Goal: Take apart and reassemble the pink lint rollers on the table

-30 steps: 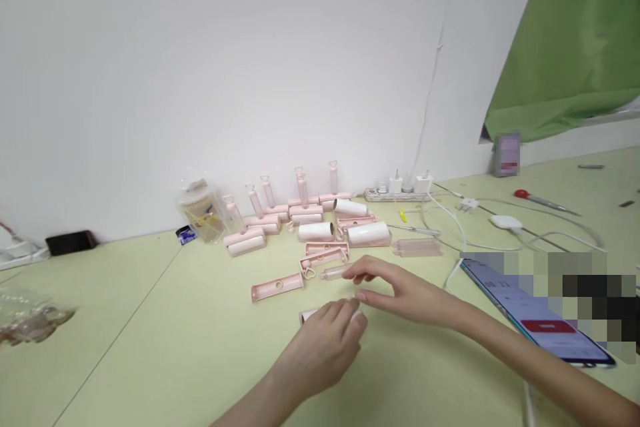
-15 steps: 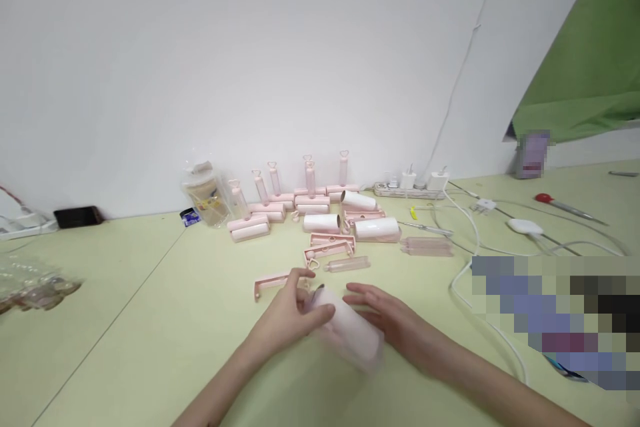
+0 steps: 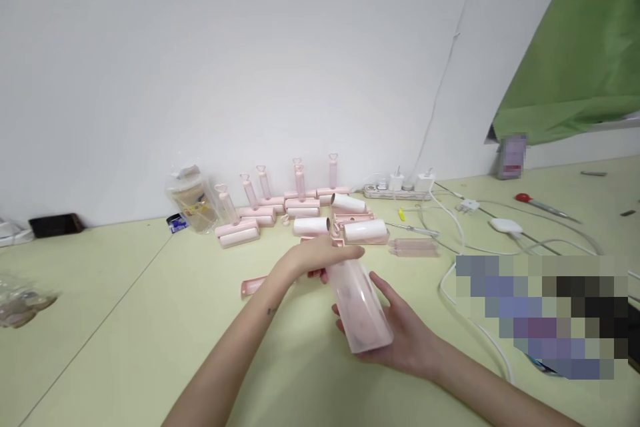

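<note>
A pale pink, see-through roller case [image 3: 361,303] is lifted above the table in both of my hands. My right hand [image 3: 406,333] cradles it from below, fingers curled round its near end. My left hand [image 3: 320,256] closes over its far end from above. Behind them lie several pink lint-roller parts: a white roll [image 3: 366,231], another roll [image 3: 311,226] and a pink half-shell [image 3: 253,285] flat on the table. Upright pink handles on bases [image 3: 299,188] stand in a row near the wall.
A clear bag [image 3: 191,199] stands left of the pink parts. A power strip with chargers [image 3: 397,187] and white cables [image 3: 465,240] lie at right, with a red-handled tool [image 3: 543,205]. A blurred patch covers the near right. A green sheet [image 3: 575,53] hangs at upper right.
Both hands went from reaching at parts on the table to taking up the pink case. It has risen off the table and tilted, its near end toward me.
</note>
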`<act>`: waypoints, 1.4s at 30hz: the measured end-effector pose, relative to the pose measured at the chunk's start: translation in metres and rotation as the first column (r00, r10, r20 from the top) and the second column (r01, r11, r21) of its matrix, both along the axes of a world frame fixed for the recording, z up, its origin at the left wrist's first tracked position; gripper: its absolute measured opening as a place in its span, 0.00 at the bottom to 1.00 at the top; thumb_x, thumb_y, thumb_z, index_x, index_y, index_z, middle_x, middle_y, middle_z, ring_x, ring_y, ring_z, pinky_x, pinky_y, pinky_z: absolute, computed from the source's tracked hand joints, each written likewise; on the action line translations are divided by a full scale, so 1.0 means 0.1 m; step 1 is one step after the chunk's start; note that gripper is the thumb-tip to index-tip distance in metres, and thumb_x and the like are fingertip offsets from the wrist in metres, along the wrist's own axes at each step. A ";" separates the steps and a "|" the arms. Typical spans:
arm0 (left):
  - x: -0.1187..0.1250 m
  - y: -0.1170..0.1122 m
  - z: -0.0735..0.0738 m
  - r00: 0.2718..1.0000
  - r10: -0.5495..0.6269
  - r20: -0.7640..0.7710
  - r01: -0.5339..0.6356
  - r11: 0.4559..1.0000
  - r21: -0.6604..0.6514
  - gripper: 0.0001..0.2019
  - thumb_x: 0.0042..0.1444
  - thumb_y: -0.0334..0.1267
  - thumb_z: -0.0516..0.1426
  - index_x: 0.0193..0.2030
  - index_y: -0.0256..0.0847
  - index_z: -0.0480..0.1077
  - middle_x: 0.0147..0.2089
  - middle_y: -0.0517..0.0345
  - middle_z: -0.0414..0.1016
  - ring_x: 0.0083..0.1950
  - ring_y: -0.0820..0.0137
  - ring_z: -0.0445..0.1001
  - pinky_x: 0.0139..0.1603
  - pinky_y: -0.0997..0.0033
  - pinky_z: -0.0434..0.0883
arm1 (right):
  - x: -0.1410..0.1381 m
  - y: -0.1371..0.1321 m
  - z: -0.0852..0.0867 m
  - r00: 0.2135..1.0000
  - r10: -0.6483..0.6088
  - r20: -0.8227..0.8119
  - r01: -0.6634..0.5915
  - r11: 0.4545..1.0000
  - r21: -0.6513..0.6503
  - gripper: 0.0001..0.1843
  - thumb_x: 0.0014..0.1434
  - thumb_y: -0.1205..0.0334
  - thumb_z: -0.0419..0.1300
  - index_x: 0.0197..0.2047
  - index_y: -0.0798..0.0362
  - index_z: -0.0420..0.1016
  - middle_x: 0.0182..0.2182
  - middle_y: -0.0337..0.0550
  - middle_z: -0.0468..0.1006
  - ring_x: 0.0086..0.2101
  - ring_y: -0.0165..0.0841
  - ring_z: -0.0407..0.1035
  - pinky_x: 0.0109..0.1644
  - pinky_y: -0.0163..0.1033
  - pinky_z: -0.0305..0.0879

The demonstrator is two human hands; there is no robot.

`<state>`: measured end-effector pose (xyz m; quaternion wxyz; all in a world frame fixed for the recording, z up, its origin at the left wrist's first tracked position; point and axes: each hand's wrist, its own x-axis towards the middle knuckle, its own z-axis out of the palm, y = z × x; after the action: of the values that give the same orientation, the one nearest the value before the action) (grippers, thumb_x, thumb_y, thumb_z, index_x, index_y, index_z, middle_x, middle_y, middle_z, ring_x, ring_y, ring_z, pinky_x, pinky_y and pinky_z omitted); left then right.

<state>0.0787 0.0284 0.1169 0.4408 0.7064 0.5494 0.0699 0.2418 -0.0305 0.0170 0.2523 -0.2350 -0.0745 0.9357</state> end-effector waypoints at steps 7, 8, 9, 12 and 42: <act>-0.18 -0.09 0.07 0.996 0.050 0.068 -0.038 0.984 -0.172 0.25 0.47 0.62 0.48 0.22 0.39 0.64 0.12 0.62 0.59 0.13 0.75 0.55 0.12 0.77 0.51 | -0.04 -0.06 -0.07 0.997 0.064 0.037 -0.061 0.996 -0.070 0.33 0.49 0.37 0.55 0.44 0.59 0.67 0.36 0.52 0.75 0.40 0.44 0.69 0.39 0.44 0.64; -0.22 -0.12 0.09 0.993 0.057 0.108 -0.037 0.983 -0.181 0.26 0.49 0.61 0.47 0.26 0.38 0.67 0.14 0.62 0.60 0.14 0.75 0.56 0.13 0.77 0.53 | -0.04 -0.07 -0.08 0.998 0.059 0.018 -0.057 0.995 -0.077 0.31 0.49 0.38 0.56 0.43 0.59 0.68 0.35 0.51 0.75 0.38 0.42 0.69 0.38 0.43 0.64; -0.27 -0.15 0.10 0.982 0.071 0.177 -0.037 0.981 -0.188 0.26 0.50 0.60 0.46 0.32 0.38 0.68 0.17 0.61 0.63 0.15 0.75 0.57 0.15 0.77 0.54 | -0.04 -0.07 -0.09 0.999 0.044 -0.003 -0.045 0.995 -0.085 0.29 0.49 0.39 0.56 0.41 0.57 0.68 0.33 0.50 0.75 0.37 0.41 0.70 0.37 0.41 0.65; -0.48 -0.31 0.00 0.864 0.147 0.482 -0.065 0.981 -0.181 0.25 0.53 0.58 0.45 0.45 0.40 0.67 0.30 0.58 0.68 0.24 0.73 0.64 0.21 0.77 0.61 | -0.03 -0.04 -0.07 0.998 -0.021 -0.055 0.015 0.996 -0.092 0.23 0.49 0.41 0.57 0.37 0.54 0.69 0.29 0.44 0.75 0.31 0.35 0.70 0.34 0.37 0.64; -0.28 -1.30 -0.89 0.684 0.116 0.721 -0.336 0.926 0.170 0.28 0.52 0.57 0.50 0.56 0.46 0.59 0.61 0.50 0.56 0.59 0.56 0.55 0.56 0.56 0.57 | -0.16 -0.56 0.19 0.923 -0.057 0.380 -0.232 0.704 0.671 0.21 0.55 0.45 0.55 0.46 0.50 0.70 0.37 0.40 0.72 0.40 0.32 0.63 0.48 0.36 0.56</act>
<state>0.0506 -0.1013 0.0275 0.4950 0.6093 0.4091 0.4652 0.2262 -0.0865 0.0362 0.2581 -0.2897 -0.4838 0.7844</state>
